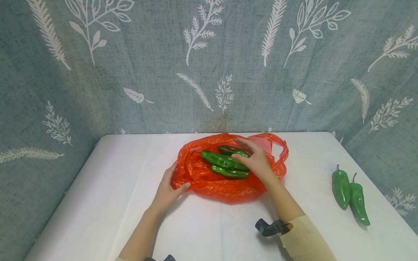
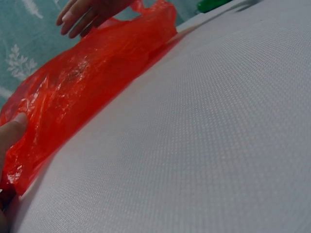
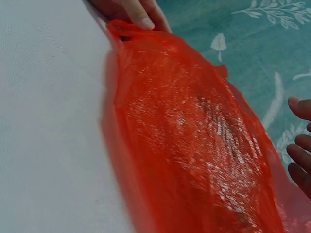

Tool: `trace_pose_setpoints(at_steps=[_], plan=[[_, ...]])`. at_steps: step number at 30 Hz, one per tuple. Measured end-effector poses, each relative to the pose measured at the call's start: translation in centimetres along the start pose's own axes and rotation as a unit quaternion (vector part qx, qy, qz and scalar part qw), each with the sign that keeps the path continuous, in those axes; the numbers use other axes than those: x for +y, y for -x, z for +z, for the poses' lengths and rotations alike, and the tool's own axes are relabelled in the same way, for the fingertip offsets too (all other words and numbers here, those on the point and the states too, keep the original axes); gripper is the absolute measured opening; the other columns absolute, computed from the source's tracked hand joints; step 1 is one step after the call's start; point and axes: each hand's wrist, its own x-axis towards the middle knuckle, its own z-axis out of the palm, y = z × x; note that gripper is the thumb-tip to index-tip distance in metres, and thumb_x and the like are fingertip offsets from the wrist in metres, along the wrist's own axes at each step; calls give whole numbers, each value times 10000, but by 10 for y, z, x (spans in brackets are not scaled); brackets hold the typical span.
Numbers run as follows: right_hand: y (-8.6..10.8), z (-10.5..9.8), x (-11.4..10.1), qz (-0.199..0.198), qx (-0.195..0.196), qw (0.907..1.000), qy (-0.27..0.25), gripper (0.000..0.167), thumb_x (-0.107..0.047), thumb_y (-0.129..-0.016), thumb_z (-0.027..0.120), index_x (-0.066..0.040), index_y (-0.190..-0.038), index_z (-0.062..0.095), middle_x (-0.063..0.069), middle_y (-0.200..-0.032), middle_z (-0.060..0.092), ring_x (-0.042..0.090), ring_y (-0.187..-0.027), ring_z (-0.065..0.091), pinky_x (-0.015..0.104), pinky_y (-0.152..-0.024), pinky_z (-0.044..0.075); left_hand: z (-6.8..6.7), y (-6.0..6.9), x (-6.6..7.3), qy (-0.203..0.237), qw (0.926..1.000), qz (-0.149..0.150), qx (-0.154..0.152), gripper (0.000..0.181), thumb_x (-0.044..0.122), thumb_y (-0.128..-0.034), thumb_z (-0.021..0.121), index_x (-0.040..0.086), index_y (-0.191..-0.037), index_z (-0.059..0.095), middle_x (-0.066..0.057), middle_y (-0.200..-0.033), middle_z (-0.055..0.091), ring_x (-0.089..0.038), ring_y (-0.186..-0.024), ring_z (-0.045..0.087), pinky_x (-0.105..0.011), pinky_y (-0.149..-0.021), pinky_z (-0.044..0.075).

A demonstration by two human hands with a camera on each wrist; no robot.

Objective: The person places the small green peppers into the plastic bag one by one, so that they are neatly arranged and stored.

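A red plastic bag point(image 1: 222, 190) lies with its mouth open, and three green peppers point(image 1: 225, 160) show inside it. At its left end, my left hand point(image 1: 166, 192) grips the bag's edge; in the right wrist view the thumb of the left hand point(image 3: 138, 12) lies over the plastic. My right hand point(image 1: 256, 159) hovers over the right part of the bag's mouth, thumb and fingers apart, holding nothing. The fingers of the right hand point(image 2: 87, 14) appear above the bag in the left wrist view. Bag plastic hides the peppers in both wrist views.
Two more green peppers, one broad point(image 1: 341, 188) and one slimmer point(image 1: 358, 203), lie side by side toward the right edge of the white table point(image 1: 130, 166). A grey-green leaf-patterned cloth point(image 1: 156, 40) hangs behind and along both sides.
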Motion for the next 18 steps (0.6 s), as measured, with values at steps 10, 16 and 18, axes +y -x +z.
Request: trace_pose_setpoints(at_steps=[10, 16, 18], plan=[[6, -18, -11, 22, 358, 9993, 87, 579, -123, -794, 759, -26, -1317, 531, 194, -1291, 561, 295, -1169, 557, 448, -1030, 415, 0, -1, 0, -23, 9998, -168, -55, 879, 289, -802, 738, 191, -1505, 219, -66, -1476, 334, -294, -1363, 327, -548, -1081, 316], [9, -28, -16, 272, 522, 9982, 130, 592, -199, -806, 756, -62, -1333, 522, 139, -1284, 583, 238, -1181, 555, 428, -1031, 416, 0, -1, -1, -73, 9998, -201, -50, 877, 270, -804, 733, 187, -1506, 214, -68, -1476, 332, -297, -1367, 322, -552, -1085, 304], [10, -32, -17, 255, 567, 9980, 137, 601, -210, -810, 752, -55, -1339, 514, 146, -1274, 590, 240, -1184, 555, 431, -1037, 409, 0, -1, -1, -74, 9998, -188, -50, 875, 273, -805, 734, 184, -1505, 216, -70, -1475, 334, -298, -1366, 322, -553, -1086, 301]])
